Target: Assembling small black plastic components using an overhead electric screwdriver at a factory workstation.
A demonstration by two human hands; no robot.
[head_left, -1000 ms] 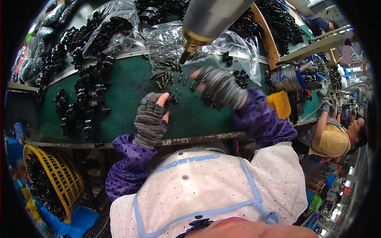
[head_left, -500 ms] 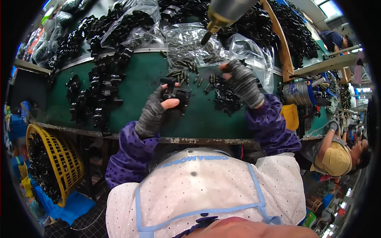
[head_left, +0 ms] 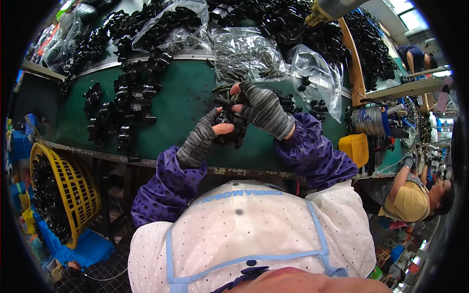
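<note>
Left hand (head_left: 199,141): thumb and fingers close on a black clamp-shaped part (head_left: 225,116), which lies between the two hands, over the green surface (head_left: 183,97). Right hand (head_left: 267,110): fingers bent at the part's upper right; whether they grip anything cannot be told. This hand partly covers loose black pieces (head_left: 289,101) behind it. Right of it stands a yellow container (head_left: 353,149); well to the left runs a row of black clips (head_left: 132,107). Beyond lies a clear plastic bag (head_left: 244,49); a power driver (head_left: 325,10) hangs at upper right.
</note>
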